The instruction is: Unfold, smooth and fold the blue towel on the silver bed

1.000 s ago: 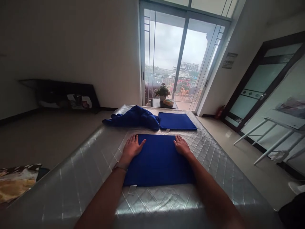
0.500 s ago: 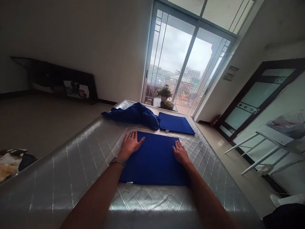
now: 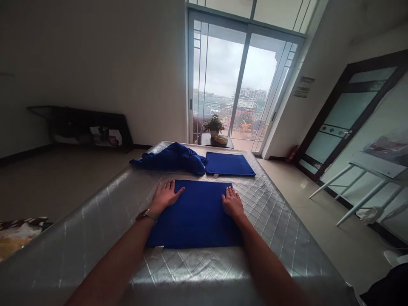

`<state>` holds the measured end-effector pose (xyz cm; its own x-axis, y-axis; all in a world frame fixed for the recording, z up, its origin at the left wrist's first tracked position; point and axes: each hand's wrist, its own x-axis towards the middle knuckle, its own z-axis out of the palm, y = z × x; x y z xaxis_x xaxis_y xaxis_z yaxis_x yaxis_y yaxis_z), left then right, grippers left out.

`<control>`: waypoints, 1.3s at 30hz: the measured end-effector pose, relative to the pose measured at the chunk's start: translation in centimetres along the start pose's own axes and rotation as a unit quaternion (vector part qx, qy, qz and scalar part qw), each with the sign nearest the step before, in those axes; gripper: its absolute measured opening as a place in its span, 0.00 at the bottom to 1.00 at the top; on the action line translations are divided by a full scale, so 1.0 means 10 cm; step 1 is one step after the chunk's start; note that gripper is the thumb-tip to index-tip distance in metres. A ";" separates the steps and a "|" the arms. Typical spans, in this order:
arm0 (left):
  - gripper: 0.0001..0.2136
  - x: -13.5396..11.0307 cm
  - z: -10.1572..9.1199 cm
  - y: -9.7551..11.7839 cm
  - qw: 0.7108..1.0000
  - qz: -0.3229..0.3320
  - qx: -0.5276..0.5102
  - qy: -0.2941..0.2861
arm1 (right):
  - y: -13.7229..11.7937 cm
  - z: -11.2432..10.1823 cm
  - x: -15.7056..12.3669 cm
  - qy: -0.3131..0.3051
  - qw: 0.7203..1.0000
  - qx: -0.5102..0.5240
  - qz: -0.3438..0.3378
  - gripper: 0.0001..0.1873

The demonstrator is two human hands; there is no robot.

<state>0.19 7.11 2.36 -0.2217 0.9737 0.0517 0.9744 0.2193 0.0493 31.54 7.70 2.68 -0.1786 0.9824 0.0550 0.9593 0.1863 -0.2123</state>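
Observation:
A folded blue cloth lies flat before me, a small white label sticking out at its near left edge. My left hand rests open along its left side, thumb out over the fabric. On the opposite edge my right hand lies flat, fingers stretched forward. Beyond it sits a second folded blue cloth, also with a white label. To its left is a crumpled heap of blue cloth.
A silver quilted cover spreads beneath the cloths. Behind stand a small table with a potted plant and a sliding glass door. On the right is a white table with a plastic bag. A dark low stand is at the left wall.
My view has tilted and shifted slightly. Both hands stay in about the same places on the folded cloth, and the cloths have not visibly moved on the cover.

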 end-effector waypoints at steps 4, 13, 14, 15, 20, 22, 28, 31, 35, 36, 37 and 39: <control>0.43 -0.03 -0.09 0.48 0.999 0.002 0.013 0.044 | -0.01 0.01 -0.01 0.016 1.000 0.014 -0.001 0.34; 0.30 -0.28 0.13 2.13 0.941 0.317 -0.113 0.033 | 0.08 0.00 -0.05 -0.010 1.000 0.000 -0.029 0.35; 0.30 -0.27 0.16 2.13 0.942 0.314 -0.116 0.029 | 0.08 0.00 -0.05 -0.009 1.000 0.000 -0.029 0.35; 0.30 -0.27 0.17 2.09 0.943 0.310 -0.116 0.024 | 0.08 0.00 -0.05 -0.008 1.000 0.000 -0.030 0.34; 0.35 -0.32 0.14 1.73 0.961 0.256 -0.104 -0.009 | 0.03 0.00 -0.04 0.006 1.000 0.012 -0.012 0.33; 0.37 -0.35 0.10 1.57 0.970 0.225 -0.095 -0.013 | 0.02 0.00 -0.03 0.010 1.000 0.016 -0.004 0.33; 0.40 -0.45 0.06 0.75 0.990 0.128 -0.049 -0.032 | 0.01 -0.01 -0.02 0.009 1.000 0.021 0.002 0.34; 0.42 -0.53 0.11 0.24 0.996 0.085 -0.038 -0.004 | 0.01 0.01 -0.01 0.011 1.000 0.018 0.003 0.34; 0.43 -0.65 0.17 -0.10 0.996 0.070 -0.043 0.046 | 0.01 0.01 0.00 0.014 1.000 0.006 0.005 0.34; 0.43 -0.67 0.17 -0.11 0.995 0.069 -0.046 0.047 | 0.00 0.00 -0.01 0.016 1.000 0.004 0.006 0.34; 0.43 -0.68 0.16 -0.10 0.996 0.068 -0.047 0.046 | -0.01 -0.01 -0.01 0.020 1.000 0.002 0.007 0.33; 0.43 -0.70 0.14 -0.06 0.996 0.061 -0.050 0.045 | -0.03 -0.04 -0.04 0.037 0.999 -0.004 0.008 0.33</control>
<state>1.22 0.30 0.60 -0.1094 0.9823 0.1519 0.9868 0.0889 0.1356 31.41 7.25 3.14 -0.1465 0.9815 0.1233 0.9638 0.1697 -0.2056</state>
